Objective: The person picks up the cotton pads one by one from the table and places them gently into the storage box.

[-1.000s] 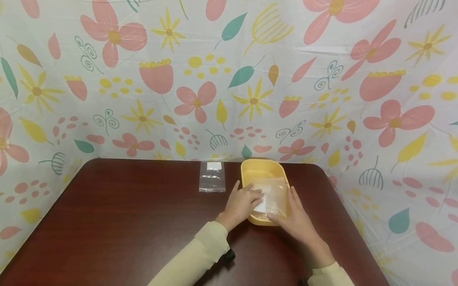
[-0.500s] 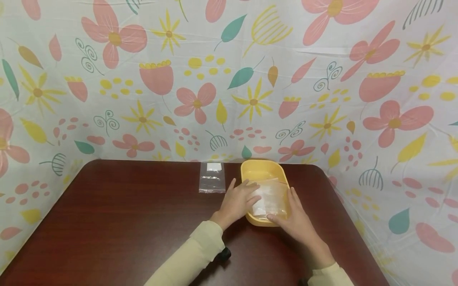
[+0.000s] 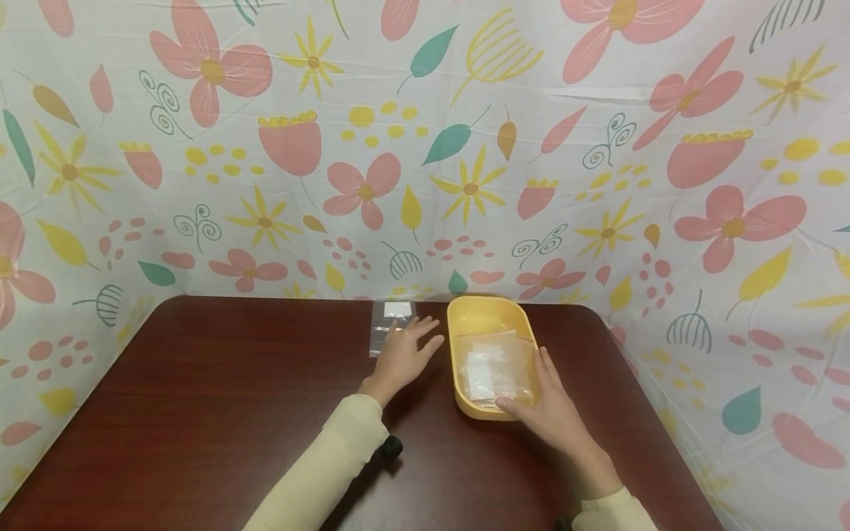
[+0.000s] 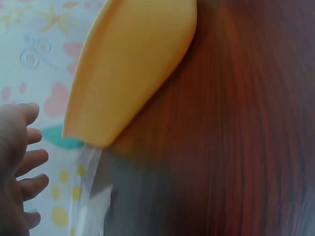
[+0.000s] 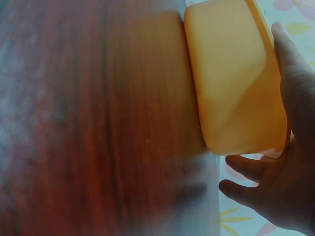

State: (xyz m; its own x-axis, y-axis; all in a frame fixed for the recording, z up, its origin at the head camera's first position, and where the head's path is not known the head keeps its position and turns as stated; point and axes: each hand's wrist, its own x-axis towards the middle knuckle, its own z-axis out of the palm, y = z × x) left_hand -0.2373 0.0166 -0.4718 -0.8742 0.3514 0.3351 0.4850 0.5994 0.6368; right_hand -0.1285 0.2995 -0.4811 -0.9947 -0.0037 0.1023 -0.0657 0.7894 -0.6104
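Observation:
A yellow plastic box (image 3: 488,316) with rounded corners stands at the back right of the table in the head view. Inside lie clear plastic zip bags (image 3: 511,369) with a white patch; their number is unclear. My right hand (image 3: 561,417) holds the box's near right corner, thumb over the front rim and fingers along the right side. My left hand (image 3: 398,361), fingers spread and holding nothing, is left of the box. It partly covers another clear plastic bag (image 3: 381,317) with a white label (image 3: 398,310), lying at the back edge; whether it touches that bag cannot be told.
The dark red-brown wooden table (image 3: 219,413) has rounded back corners. A white curtain (image 3: 425,147) printed with flowers and leaves hangs behind and around it. A small black object (image 3: 392,447) sits under the left sleeve (image 3: 319,464).
My left hand has come off the bags in the box and moved left, to the bag at the back edge. My right hand has stayed on the box.

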